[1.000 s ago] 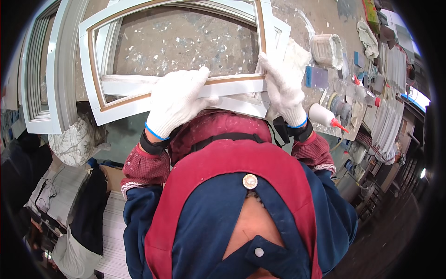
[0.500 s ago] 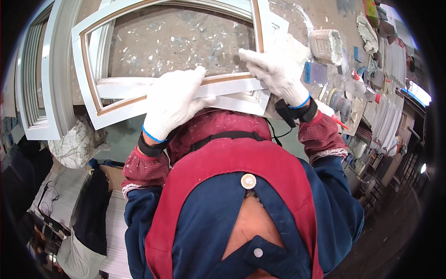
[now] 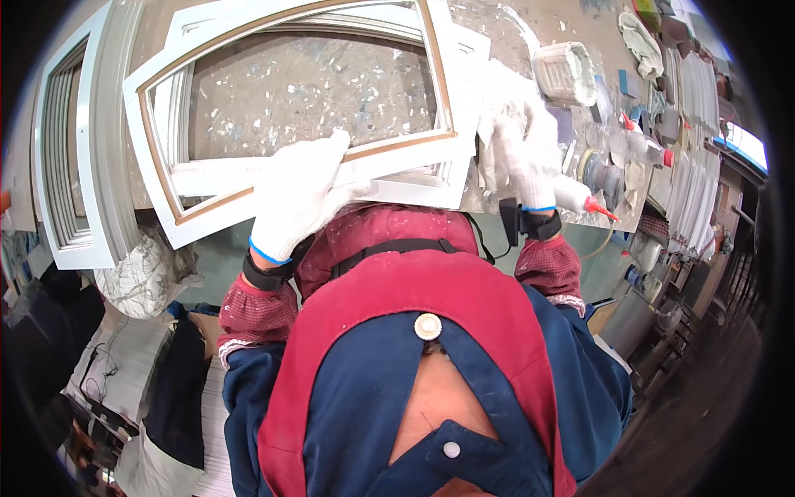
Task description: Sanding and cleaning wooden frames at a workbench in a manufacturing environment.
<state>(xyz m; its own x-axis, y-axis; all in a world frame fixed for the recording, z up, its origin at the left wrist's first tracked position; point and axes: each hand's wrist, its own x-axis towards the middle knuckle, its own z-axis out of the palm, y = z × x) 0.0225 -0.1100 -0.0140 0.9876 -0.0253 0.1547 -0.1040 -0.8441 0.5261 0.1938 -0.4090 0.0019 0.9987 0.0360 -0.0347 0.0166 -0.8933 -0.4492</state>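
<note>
- The left hand point(image 3: 300, 195), in a white knit glove, lies curled over the near rail of a white picture frame point(image 3: 166, 215), fingers closed on its edge.
- The right hand point(image 3: 515, 141), also gloved in white, is at the frame's near right corner, fingers bent downward against it; whether it grips the frame cannot be told.
- The frame has a thin brown inner lip and rests tilted on the tabletop point(image 3: 298, 91), whose grey surface is speckled with pale paint spots and shows through the opening.
- A second white frame lies under it, its edges showing along the top and right.
- Just right of the right hand lies a white glue bottle point(image 3: 580, 199) with a red nozzle.
- Further right stand small jars and a white ribbed tub point(image 3: 565, 73).
- At far left, another white louvred frame point(image 3: 79, 166) lies on the tabletop.
</note>
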